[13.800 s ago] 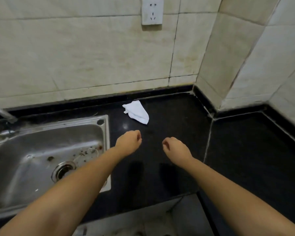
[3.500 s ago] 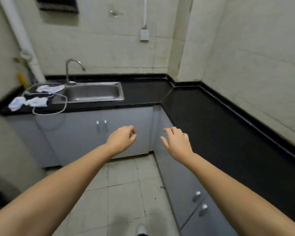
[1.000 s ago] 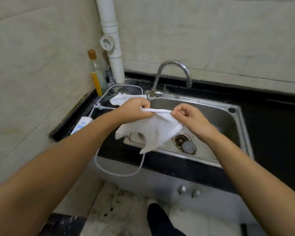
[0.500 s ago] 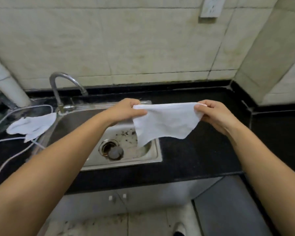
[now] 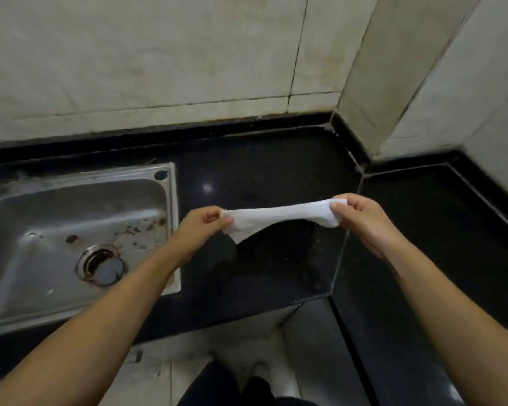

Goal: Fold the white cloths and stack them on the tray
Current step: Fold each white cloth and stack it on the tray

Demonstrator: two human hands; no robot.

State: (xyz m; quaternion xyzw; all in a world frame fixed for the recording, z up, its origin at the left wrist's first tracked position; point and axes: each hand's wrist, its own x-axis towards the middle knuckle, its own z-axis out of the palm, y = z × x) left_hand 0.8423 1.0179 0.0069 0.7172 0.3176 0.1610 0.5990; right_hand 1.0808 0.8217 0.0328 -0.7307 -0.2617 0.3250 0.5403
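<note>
bare black counter (image 5: 261, 171), sink (image 5: 71, 230) left, walls (image 5: 159, 54) behind

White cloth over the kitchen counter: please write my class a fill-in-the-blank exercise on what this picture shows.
1. The white cloth is held stretched between ____ hands, the left hand and the right hand.
2. The cloth hangs above the ____-coloured stone counter.
3. The stainless steel sink lies to the person's ____.
4. The round drain sits in the sink's ____.

Missing words: two; black; left; bottom
</note>
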